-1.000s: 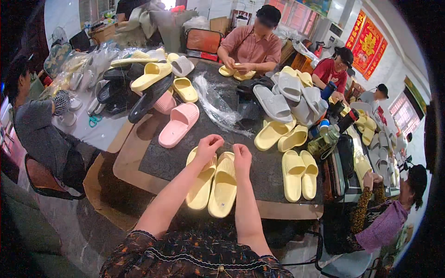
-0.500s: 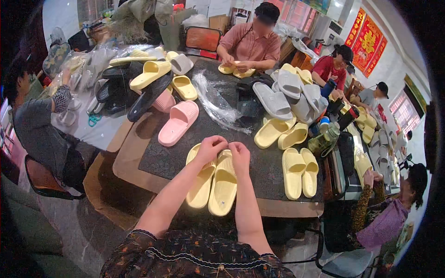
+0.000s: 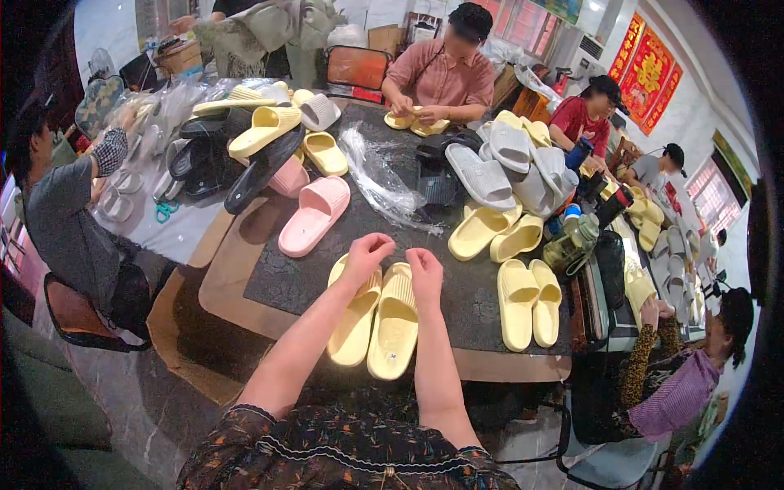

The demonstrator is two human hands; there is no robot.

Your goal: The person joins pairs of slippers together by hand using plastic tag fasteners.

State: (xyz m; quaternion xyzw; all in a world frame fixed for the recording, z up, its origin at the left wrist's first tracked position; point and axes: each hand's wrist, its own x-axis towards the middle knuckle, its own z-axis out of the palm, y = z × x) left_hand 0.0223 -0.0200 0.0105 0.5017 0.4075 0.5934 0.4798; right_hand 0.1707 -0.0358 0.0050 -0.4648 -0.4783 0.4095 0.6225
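Observation:
A pair of yellow slide slippers [image 3: 394, 331] lies side by side on the dark table mat in front of me, heels toward me. Over the ribbed strap of the left slipper, my left hand [image 3: 366, 260] has its fingers pinched together. My right hand [image 3: 425, 274] is pinched too, above the strap of the right slipper. A small gap separates the two hands. Whatever they hold, if anything, is too fine to see. Beyond them lies a bundle of clear plastic strands [image 3: 377, 184].
A pink slipper [image 3: 315, 216] and a heap of yellow, black and grey ones lie to the left. Grey slippers [image 3: 482, 180] pile up on the right, near another yellow pair [image 3: 518, 306] and a green bottle [image 3: 572, 243]. Several co-workers sit around, one [image 3: 449, 69] across the table.
My hands have drawn slightly apart, the left one rising a little and moving left. The slippers in front of me have stayed put. The person on the left has shifted an arm.

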